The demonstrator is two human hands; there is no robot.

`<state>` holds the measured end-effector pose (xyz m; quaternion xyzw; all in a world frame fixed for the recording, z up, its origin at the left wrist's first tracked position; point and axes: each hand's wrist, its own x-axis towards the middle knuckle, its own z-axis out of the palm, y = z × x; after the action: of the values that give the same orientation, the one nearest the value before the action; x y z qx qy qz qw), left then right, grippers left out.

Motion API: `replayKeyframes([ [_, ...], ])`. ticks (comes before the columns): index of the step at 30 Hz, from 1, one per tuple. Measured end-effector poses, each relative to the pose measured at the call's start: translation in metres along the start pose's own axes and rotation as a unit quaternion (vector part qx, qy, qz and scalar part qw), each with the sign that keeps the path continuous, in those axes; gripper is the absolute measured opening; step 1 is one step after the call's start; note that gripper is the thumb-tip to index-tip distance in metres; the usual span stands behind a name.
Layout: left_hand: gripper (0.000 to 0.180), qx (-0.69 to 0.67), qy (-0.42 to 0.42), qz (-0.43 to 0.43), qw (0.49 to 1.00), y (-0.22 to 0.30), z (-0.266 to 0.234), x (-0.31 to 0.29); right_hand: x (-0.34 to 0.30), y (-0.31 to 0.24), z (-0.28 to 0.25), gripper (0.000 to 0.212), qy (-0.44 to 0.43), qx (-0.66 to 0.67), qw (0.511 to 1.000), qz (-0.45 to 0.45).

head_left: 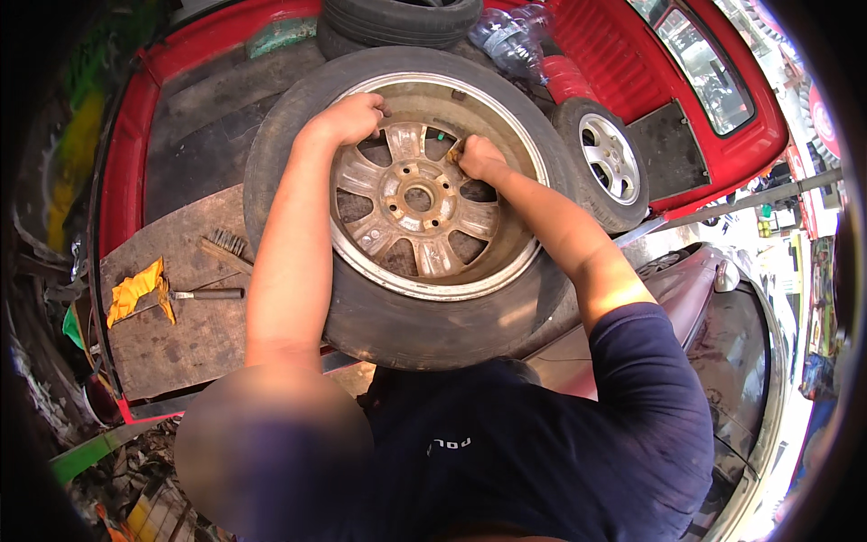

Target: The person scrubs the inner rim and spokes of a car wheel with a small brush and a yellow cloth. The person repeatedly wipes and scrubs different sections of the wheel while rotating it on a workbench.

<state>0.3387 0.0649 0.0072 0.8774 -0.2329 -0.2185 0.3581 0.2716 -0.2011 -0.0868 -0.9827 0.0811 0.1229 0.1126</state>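
Note:
A car wheel [417, 194] lies flat in front of me, its worn, brown-stained alloy rim set inside a black tyre [411, 325]. My left hand [352, 119] is closed at the far left of the rim's inner wall, fingers curled; whether they hold anything is hidden. My right hand [480, 157] is closed over the far right spokes, thumb and fingers together. A small brownish bit shows at its fingertips, too small to name. Left of the wheel, a wire brush [226, 246] is partly covered by my left forearm.
The wheel rests in a red truck bed [126, 194]. A yellow cloth [137, 289] and a dark-handled tool [217, 294] lie on the wooden board [194, 339]. Behind are stacked tyres [397, 25], plastic bottles [508, 38] and a silver-rimmed wheel [610, 159]. A car [731, 352] stands at right.

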Motion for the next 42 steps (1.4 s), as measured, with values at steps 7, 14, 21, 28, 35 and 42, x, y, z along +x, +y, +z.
replayKeyframes([
  [7,0.034,0.004,0.016,0.022,1.0,0.0,-0.002,0.0,-0.003,-0.008,0.014,0.028,0.056,0.017,0.998,0.028],
  [14,0.034,0.007,0.024,0.039,0.999,0.003,-0.002,-0.002,0.007,-0.008,0.008,0.024,-0.052,0.223,0.966,0.119],
  [21,0.035,0.005,0.016,0.044,0.999,0.002,-0.001,-0.001,0.01,0.001,0.015,0.022,0.069,0.11,0.987,0.097],
  [28,0.036,0.007,0.017,0.05,0.999,0.003,0.0,-0.001,0.013,-0.006,0.028,0.019,-0.003,0.203,0.975,0.09],
  [35,0.034,0.002,0.02,0.059,0.998,0.003,-0.002,-0.003,0.017,0.011,0.012,0.029,-0.024,0.222,0.969,0.109],
  [42,0.035,0.009,0.02,0.065,0.998,0.008,-0.004,-0.005,0.005,-0.015,0.022,0.025,0.069,0.059,0.994,0.055],
])
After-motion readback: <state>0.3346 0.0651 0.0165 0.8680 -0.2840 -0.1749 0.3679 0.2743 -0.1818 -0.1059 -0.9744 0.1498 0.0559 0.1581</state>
